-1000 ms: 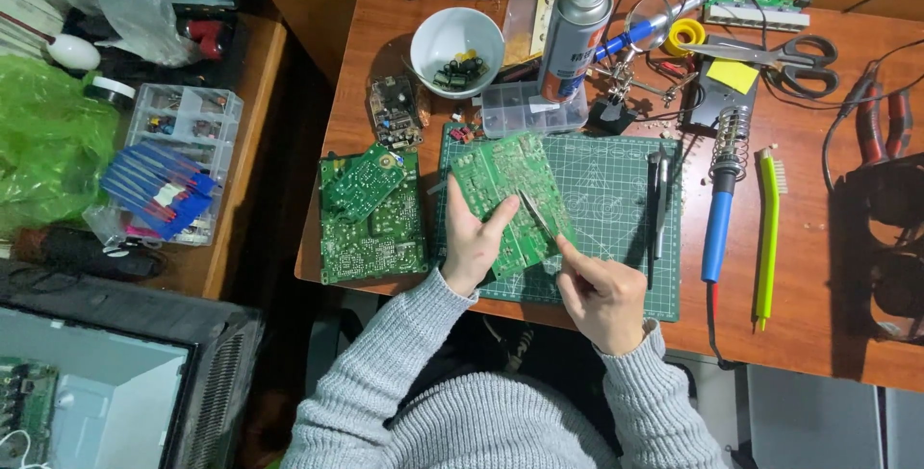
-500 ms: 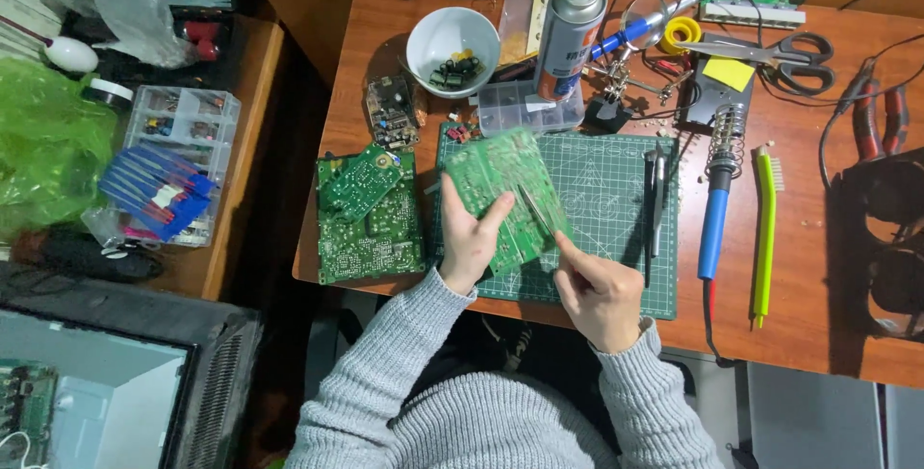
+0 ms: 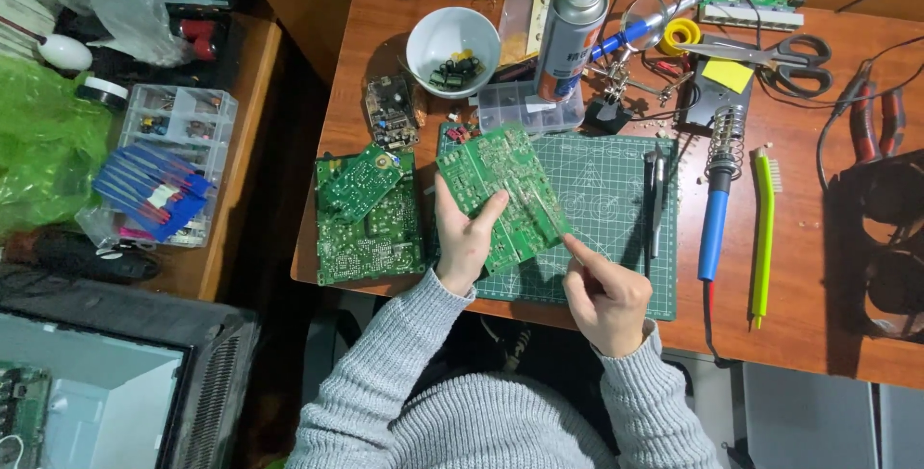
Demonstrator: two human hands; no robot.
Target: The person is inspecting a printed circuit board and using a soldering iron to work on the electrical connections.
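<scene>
the wooden table (image 3: pixel 828 267) bears a green cutting mat (image 3: pixel 602 185) (gridded), and left of it two stacked green circuit boards (image 3: pixel 368 224) lie flat. above the mat the left hand (image 3: pixel 465 243) holds a green circuit board (image 3: pixel 500 190) tilted, thumb pressed on its face, fingers hidden behind. the right hand (image 3: pixel 604 296) pinches what seem to be metal tweezers (image 3: pixel 541 209), their tip touching the board. a blue-handled soldering iron (image 3: pixel 714 214) lies right of the mat, near a white bowl (image 3: pixel 452 46) of parts

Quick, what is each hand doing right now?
Left hand: closed on the edge of the green circuit board.
Right hand: closed on thin tweezers whose tips lie on that board.
</scene>
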